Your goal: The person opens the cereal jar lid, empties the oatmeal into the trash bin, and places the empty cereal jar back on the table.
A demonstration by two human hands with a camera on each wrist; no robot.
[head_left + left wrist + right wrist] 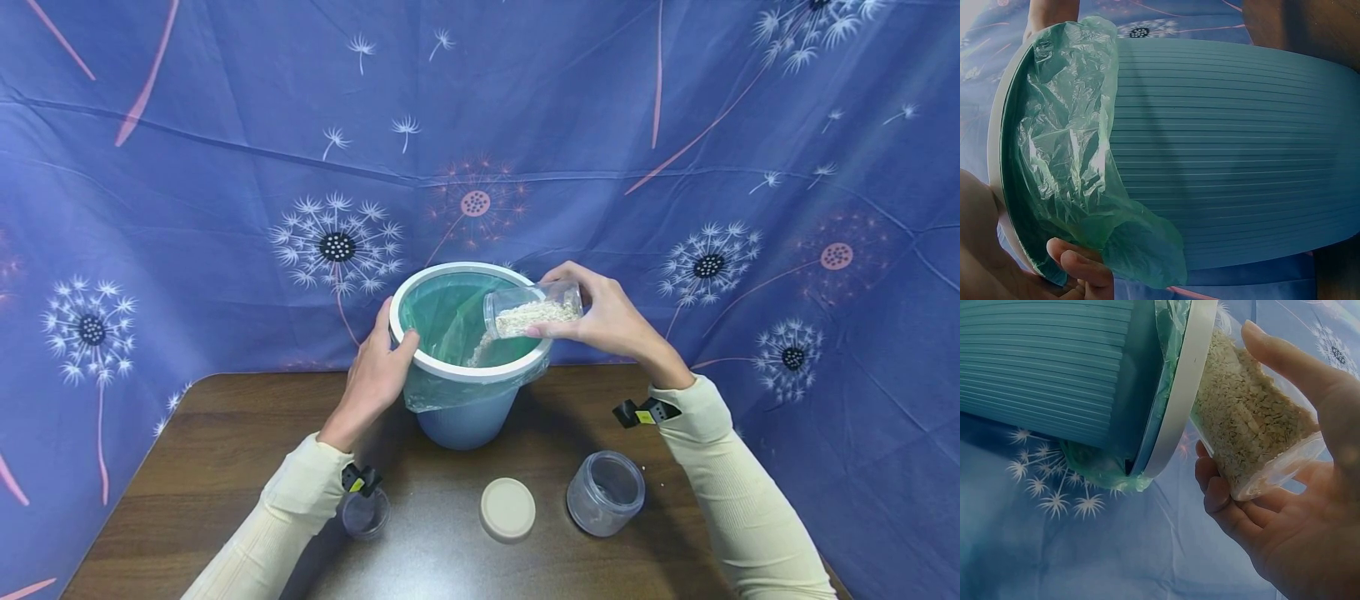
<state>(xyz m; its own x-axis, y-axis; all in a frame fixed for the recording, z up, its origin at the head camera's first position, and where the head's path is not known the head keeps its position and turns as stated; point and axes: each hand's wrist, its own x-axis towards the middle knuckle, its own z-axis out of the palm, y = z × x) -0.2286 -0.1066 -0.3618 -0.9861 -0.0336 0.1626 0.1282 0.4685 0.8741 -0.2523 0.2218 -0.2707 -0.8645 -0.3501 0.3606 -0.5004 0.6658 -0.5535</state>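
A blue trash bin (467, 417) with a white rim and a green plastic liner (1069, 125) stands on the table. My left hand (378, 362) grips the rim at its left side, thumb over the top and fingers outside. My right hand (603, 312) holds a clear plastic jar (534, 308) tipped on its side above the bin's right rim. Rolled oats (1254, 415) fill part of the jar, and some pour from its mouth into the lined bin. In the right wrist view, thumb and fingers wrap around the jar.
On the wooden table (247, 442), a cream round lid (507, 508) lies in front of the bin. A clear jar (605, 493) stands to its right, with small crumbs nearby. A small clear cup (366, 512) sits beneath my left wrist. Patterned blue cloth (555, 108) hangs behind.
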